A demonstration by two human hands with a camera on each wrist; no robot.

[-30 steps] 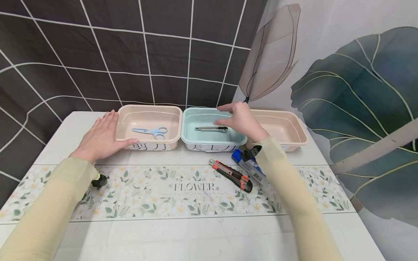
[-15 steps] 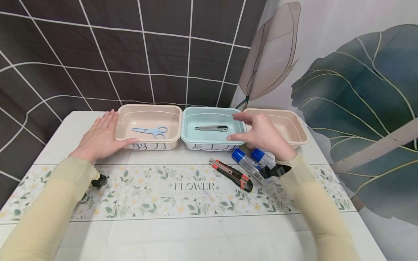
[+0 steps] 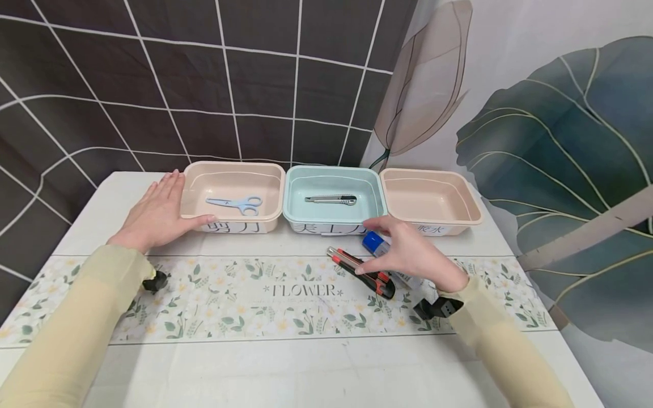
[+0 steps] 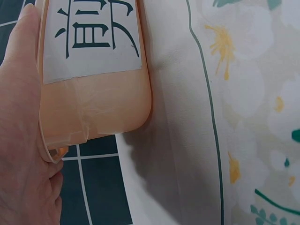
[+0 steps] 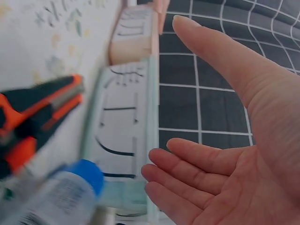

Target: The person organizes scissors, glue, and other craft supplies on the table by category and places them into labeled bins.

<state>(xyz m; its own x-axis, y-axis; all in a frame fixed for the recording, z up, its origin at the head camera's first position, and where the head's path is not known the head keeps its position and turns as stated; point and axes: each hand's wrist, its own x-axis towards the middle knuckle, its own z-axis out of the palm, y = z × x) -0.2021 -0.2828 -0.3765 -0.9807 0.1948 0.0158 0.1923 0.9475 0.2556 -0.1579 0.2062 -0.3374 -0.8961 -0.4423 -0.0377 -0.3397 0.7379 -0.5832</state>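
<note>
My left hand (image 3: 153, 215) rests with straight fingers along the left side of the left pink bin (image 3: 232, 228), thumb over its front rim. Blue scissors (image 3: 237, 204) lie in that bin. Over the table, my right hand (image 3: 410, 252) is spread, thumb and fingers apart and nothing between them. Below it are a red-and-black utility knife (image 3: 377, 286) and a blue-capped glue stick (image 3: 374, 242); the hand partly covers both. The right wrist view shows the utility knife (image 5: 28, 119) and glue stick (image 5: 70, 187) beside the palm. A second glue stick is hidden under the hand.
A light blue bin (image 3: 301, 218) in the middle holds a small grey utility knife (image 3: 330, 199). Another pink bin (image 3: 428, 195) stands at its right. Paper labels front the bins. Behind the table hangs a dark gridded cloth (image 3: 204, 85). A floral strip (image 3: 219, 300) crosses the tabletop.
My right hand has moved from over the blue bin, rightward and then back toward me, to above the utility knife and glue stick. The left hand has stayed put.
</note>
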